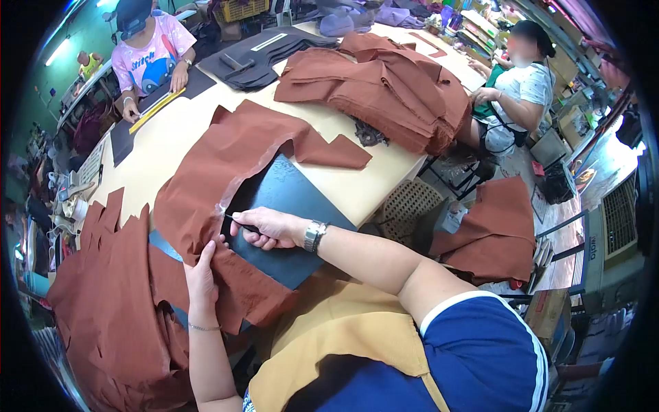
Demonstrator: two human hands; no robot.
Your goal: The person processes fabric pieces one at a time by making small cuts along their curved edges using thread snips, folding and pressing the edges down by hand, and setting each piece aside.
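Rust-brown cloth [213, 161] lies across a dark blue board [309, 220], its curved inner edge marked by a pale whitish band. In my right hand [271, 228] is a slim tool with a dark handle, its tip at that pale edge; its exact kind is too small to tell. My left hand [202, 271] grips the lower part of the same cloth just below the tip, thumb on top and some fingers hidden. A lower flap of the cloth [250, 285] drapes over the board's near corner.
More rust cloth [110, 295] hangs at the left; a large pile [384, 89] sits on the cream table [350, 185]. Dark cut pieces [261, 58] lie farther back. One person [151, 55] handles a yellow ruler [158, 110]; another [515, 89] sits right. Cloth covers a chair [491, 233].
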